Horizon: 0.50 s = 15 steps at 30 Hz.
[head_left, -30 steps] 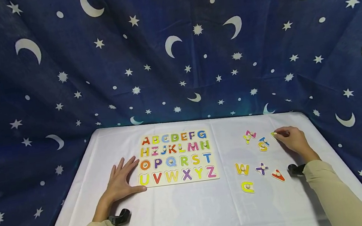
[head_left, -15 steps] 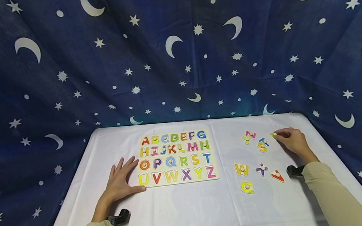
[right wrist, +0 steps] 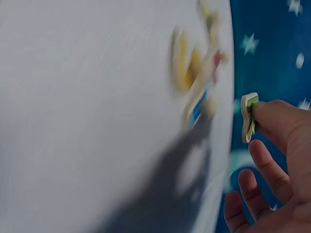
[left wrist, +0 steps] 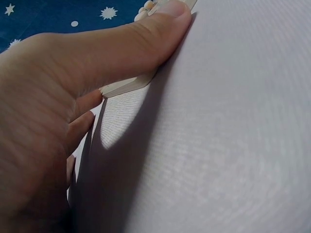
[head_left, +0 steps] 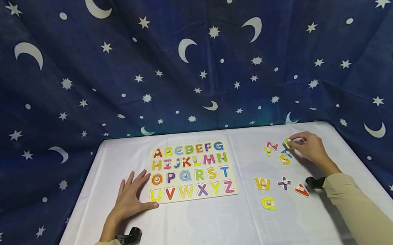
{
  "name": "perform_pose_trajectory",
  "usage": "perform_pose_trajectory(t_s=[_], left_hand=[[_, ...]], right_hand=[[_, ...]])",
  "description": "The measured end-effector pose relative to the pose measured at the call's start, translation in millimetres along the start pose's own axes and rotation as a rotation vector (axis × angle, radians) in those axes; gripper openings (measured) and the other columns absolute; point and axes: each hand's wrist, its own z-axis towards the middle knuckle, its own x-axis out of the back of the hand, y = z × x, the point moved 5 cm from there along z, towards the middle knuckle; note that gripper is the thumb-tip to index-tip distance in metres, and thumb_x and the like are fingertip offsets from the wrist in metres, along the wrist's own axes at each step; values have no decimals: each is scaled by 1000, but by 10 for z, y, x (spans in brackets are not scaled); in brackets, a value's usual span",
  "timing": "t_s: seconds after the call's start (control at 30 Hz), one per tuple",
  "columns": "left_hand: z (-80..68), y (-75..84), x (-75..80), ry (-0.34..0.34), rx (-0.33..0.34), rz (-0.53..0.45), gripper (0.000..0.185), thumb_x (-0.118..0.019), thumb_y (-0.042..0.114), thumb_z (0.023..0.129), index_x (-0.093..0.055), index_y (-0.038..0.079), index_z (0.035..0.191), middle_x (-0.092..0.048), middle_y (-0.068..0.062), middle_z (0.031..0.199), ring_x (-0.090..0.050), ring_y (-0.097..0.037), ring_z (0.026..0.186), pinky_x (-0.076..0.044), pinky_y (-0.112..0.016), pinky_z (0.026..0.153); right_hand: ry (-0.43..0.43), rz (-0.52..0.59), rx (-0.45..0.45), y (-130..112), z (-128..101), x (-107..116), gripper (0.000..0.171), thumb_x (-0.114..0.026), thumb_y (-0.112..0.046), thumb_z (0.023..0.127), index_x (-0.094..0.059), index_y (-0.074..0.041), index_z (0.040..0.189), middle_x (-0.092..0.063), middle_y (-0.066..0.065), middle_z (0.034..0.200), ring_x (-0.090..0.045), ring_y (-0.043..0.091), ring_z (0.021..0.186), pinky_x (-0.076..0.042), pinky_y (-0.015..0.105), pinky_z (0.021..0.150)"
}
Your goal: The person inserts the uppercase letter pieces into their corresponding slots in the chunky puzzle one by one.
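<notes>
My right hand (head_left: pixel 312 150) pinches a green letter puzzle piece (head_left: pixel 287 142) between thumb and index finger, above the table's far right part. In the right wrist view the piece (right wrist: pixel 249 116) shows its pale wooden edge, and the other fingers are apart from it. My left hand (head_left: pixel 130 196), fingers spread, rests along the left side of the alphabet puzzle board (head_left: pixel 232 167), thumb at its near left corner. The left wrist view shows the thumb (left wrist: pixel 146 43) against the board's edge (left wrist: pixel 127 87). Knobbed letters fill the upper board rows; several lower spaces show no knobs.
Near the right hand lie a pink Z (head_left: pixel 272 146), yellow Y (head_left: pixel 268 151), blue T (head_left: pixel 287 153) and orange S (head_left: pixel 285 160). Closer in are W (head_left: pixel 263 184), purple X (head_left: pixel 284 183), red V (head_left: pixel 302 191) and yellow U (head_left: pixel 268 203). A starry cloth (head_left: pixel 191 78) hangs behind the table.
My right hand has lifted the green piece off the table and moved it slightly left and away from me. The left hand and the board have stayed in place.
</notes>
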Motion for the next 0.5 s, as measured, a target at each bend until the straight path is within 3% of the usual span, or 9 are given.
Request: perform_pose_trajectory(t_s=[0.33, 0.5], left_hand=[[-10, -4, -9, 7, -12, -4, 110, -92, 59, 61, -51, 8, 150, -39, -16, 162, -15, -50, 153, -2, -70, 121], [-2, -9, 1, 8, -18, -4, 110, -91, 59, 62, -51, 8, 151, -39, -16, 162, -15, -50, 153, -2, -70, 121]], right_hand=[[5, 67, 331, -966, 71, -328, 13, -82, -9, 87, -78, -3, 97, -71, 21, 113, -57, 40, 108, -40, 60, 95], [-27, 109, 409, -1445, 20, -588, 11, -85, -11, 84, -79, -6, 92, -71, 16, 110, -58, 37, 110, -39, 59, 100]])
